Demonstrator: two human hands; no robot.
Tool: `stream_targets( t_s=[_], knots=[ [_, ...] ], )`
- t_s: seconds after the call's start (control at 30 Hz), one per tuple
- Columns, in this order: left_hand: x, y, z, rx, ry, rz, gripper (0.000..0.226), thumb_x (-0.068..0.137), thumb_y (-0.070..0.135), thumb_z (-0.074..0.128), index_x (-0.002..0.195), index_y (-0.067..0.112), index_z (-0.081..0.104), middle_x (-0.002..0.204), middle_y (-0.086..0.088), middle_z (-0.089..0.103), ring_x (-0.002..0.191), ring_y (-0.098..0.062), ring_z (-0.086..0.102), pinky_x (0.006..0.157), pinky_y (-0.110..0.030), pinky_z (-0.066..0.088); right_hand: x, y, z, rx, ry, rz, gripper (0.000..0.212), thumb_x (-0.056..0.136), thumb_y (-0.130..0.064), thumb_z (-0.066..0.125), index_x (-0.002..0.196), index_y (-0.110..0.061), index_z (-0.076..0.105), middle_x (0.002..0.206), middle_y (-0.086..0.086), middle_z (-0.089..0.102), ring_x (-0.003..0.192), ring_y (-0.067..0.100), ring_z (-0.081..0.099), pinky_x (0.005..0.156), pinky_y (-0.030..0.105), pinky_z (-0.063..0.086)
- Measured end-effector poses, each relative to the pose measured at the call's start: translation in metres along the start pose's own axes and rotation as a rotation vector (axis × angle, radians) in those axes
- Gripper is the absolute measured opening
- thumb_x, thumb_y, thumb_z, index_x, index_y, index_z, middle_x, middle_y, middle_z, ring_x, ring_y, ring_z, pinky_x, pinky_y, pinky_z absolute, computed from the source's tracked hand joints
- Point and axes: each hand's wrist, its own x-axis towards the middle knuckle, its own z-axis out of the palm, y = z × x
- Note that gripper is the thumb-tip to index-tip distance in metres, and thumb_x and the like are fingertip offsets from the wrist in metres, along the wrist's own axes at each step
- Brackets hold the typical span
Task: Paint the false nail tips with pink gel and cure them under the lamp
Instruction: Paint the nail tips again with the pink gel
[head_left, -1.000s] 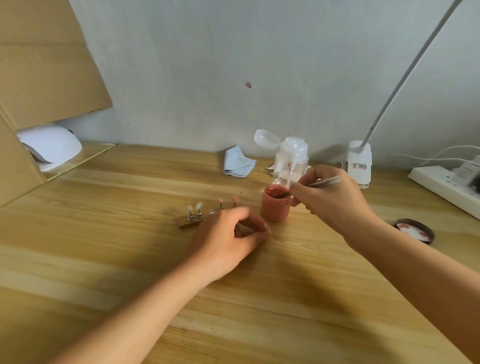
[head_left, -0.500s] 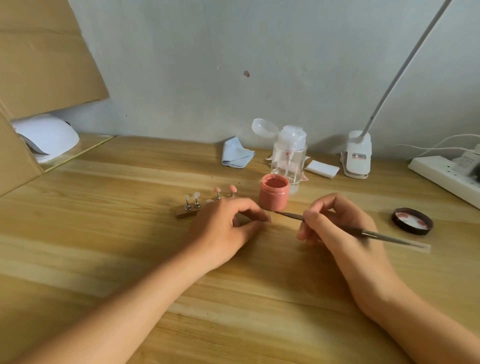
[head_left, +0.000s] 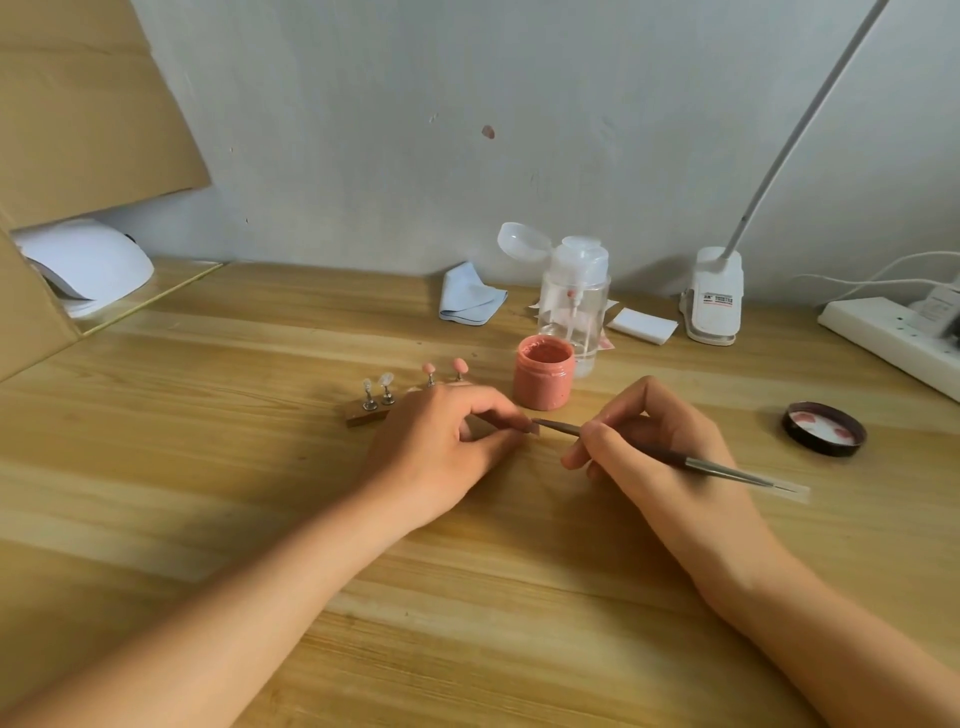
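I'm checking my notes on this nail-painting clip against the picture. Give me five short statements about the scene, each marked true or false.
1. The pink gel jar stands open. True.
2. The right hand holds the brush. True.
3. The dark lid lies left of the stand. False: it lies on the table, far to the right, beyond the right hand.
4. All four tips on the stand are pink. False: two are pink tips and two are clear tips.
5. The left hand lies flat and empty. False: its thumb and forefinger pinch a small nail tip at the brush's end.
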Motion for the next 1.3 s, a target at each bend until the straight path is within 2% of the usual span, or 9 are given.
stream_targets(
  t_s=[0.07,0.2,0.37,0.53,0.63,0.77,0.9,1.03,1.3],
  knots=[
    [-0.0005,-0.0001,0.0002,-0.006,0.000,-0.002,0.012,0.084,0.032,0.076,0.082,0.043,0.073,0.050,0.019,0.055,0.043,-0.008,0.039,0.044,-0.022,0.025,-0.0001,-0.0002,0.0008,-0.003,-0.001,-0.002,0.009,0.090,-0.004,0.062,0.084,-0.004,0.056,0.072,0.003,0.075,0.061,0.002,0.062,0.058,0.014,0.046],
    [-0.0006,-0.0008,0.0005,-0.008,0.003,-0.008,0.013,0.083,0.033,0.077,0.079,0.045,0.072,0.043,0.011,0.046,0.042,-0.009,0.037,0.045,-0.023,0.025,0.0000,-0.0002,0.0014,-0.015,-0.004,-0.001,0.008,0.088,-0.001,0.063,0.083,-0.004,0.057,0.072,0.006,0.074,0.061,0.002,0.064,0.057,0.011,0.044],
    [0.0001,-0.0001,0.0001,0.006,0.001,-0.008,0.013,0.083,0.035,0.076,0.079,0.046,0.071,0.054,0.004,0.059,0.043,-0.008,0.040,0.046,-0.021,0.023,0.0001,0.0013,0.0008,-0.043,0.011,-0.012,0.009,0.085,-0.002,0.064,0.081,-0.007,0.058,0.070,0.009,0.072,0.064,0.017,0.066,0.058,0.016,0.044],
    [0.0002,0.0018,-0.0001,0.003,-0.001,0.008,0.019,0.083,0.031,0.077,0.076,0.047,0.070,0.060,0.012,0.064,0.041,-0.006,0.042,0.044,-0.017,0.024,0.0001,0.0002,0.0002,0.003,0.011,-0.033,0.009,0.089,-0.002,0.062,0.084,-0.005,0.056,0.073,0.005,0.074,0.055,-0.001,0.057,0.054,0.010,0.039],
    [0.0002,0.0015,0.0001,0.005,0.001,0.007,0.022,0.082,0.028,0.078,0.073,0.046,0.069,0.055,0.009,0.062,0.040,-0.007,0.041,0.043,-0.017,0.024,0.0003,0.0003,0.0014,-0.015,-0.007,-0.032,0.009,0.091,-0.005,0.062,0.084,-0.005,0.055,0.073,0.002,0.075,0.053,-0.004,0.055,0.053,0.009,0.038],
    [-0.0002,0.0009,0.0003,-0.001,-0.006,0.011,0.018,0.083,0.025,0.078,0.078,0.041,0.072,0.045,0.019,0.051,0.039,-0.005,0.041,0.042,-0.015,0.025,0.0003,0.0005,0.0007,-0.003,0.025,-0.038,0.010,0.090,-0.005,0.062,0.084,-0.004,0.054,0.070,0.000,0.075,0.056,0.003,0.055,0.053,0.013,0.040],
    [-0.0011,0.0034,-0.0004,0.014,-0.015,0.024,0.017,0.083,0.022,0.078,0.080,0.037,0.072,0.045,0.029,0.051,0.040,-0.002,0.043,0.044,-0.013,0.027,-0.0004,0.0007,0.0000,0.027,0.033,-0.053,0.011,0.092,-0.005,0.061,0.084,-0.002,0.053,0.071,0.000,0.074,0.059,0.015,0.052,0.056,0.022,0.041],
    [-0.0005,0.0042,-0.0006,0.009,-0.017,0.007,0.013,0.083,0.022,0.077,0.080,0.035,0.073,0.038,0.019,0.046,0.038,-0.004,0.041,0.043,-0.016,0.025,-0.0005,0.0009,0.0010,0.017,-0.006,-0.047,0.011,0.092,-0.005,0.061,0.083,-0.003,0.054,0.071,0.001,0.075,0.057,0.004,0.056,0.056,0.015,0.043],
    [-0.0013,0.0053,-0.0016,0.006,-0.026,0.025,0.015,0.084,0.019,0.077,0.082,0.033,0.074,0.042,0.029,0.048,0.039,-0.002,0.042,0.043,-0.013,0.026,-0.0015,-0.0008,0.0003,0.047,-0.018,-0.045,0.009,0.091,-0.002,0.061,0.085,0.000,0.055,0.072,0.004,0.075,0.058,-0.001,0.059,0.057,0.011,0.043]
  ],
)
